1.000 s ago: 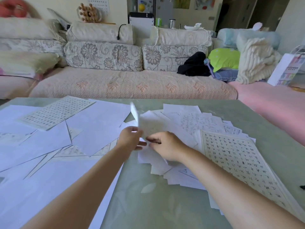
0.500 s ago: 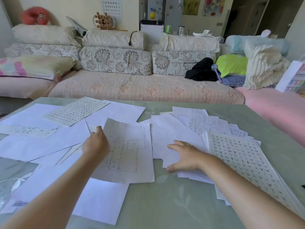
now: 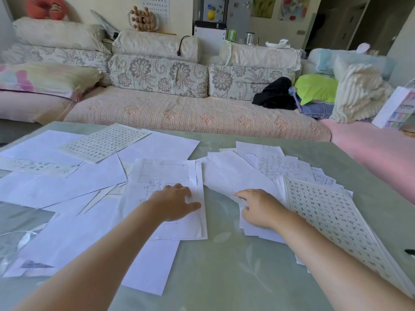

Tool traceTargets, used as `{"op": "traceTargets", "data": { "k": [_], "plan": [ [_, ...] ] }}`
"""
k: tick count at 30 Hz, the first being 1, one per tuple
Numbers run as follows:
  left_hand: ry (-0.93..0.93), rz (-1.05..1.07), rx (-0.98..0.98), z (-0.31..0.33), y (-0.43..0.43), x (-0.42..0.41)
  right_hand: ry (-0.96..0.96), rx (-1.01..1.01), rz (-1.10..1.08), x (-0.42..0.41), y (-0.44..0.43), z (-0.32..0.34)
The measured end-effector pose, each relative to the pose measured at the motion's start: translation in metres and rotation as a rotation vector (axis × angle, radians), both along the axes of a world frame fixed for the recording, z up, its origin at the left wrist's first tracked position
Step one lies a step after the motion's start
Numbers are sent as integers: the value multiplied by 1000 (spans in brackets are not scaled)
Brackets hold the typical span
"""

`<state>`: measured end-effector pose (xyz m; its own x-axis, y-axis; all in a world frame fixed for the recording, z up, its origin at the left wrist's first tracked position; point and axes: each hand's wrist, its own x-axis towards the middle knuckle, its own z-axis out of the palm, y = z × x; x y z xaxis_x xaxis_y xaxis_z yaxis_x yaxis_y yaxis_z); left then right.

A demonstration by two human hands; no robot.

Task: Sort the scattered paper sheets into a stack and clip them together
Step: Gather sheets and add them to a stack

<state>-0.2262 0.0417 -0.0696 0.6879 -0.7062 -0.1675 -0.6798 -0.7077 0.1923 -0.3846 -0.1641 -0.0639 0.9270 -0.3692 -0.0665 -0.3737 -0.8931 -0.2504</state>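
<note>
White paper sheets lie scattered over a pale green table. My left hand rests flat, fingers spread, on a sheet with a line drawing at the table's middle. My right hand lies on a fanned pile of sheets to the right, fingertips at the pile's near-left corner; I cannot tell if it pinches a sheet. A large sheet of printed characters tops that pile on the right. More blank and gridded sheets cover the left half. A small black object shows at the right edge.
A clear plastic sleeve lies at the table's left edge under some sheets. Beyond the far table edge stands a floral sofa with cushions, black clothing and a green pillow. A pink bench runs along the right.
The drawing sheet went from held upright between both hands to lying flat at the middle. My left hand slid onto it; my right hand stays on the right pile.
</note>
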Motion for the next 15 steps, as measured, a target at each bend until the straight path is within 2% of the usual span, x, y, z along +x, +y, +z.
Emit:
{"op": "traceTargets", "data": {
  "k": [3,5,7,10,12,15],
  "plan": [
    [-34,-29,-16,-1,0,-2,-103,32,-117,4,-2,5],
    [13,-8,-153,0,-6,-4,-159,36,-186,6,-1,11],
    [308,87,-393,8,-15,-9,-198,17,-215,5,3,16],
    [956,286,-754,22,-29,-15,-224,-37,-191,3,14,20],
    [1193,381,-851,26,-35,-15,-231,-32,-160,0,24,24],
    [1392,435,-900,26,-39,-13,-179,47,-35,-5,36,24]
  ]
}}
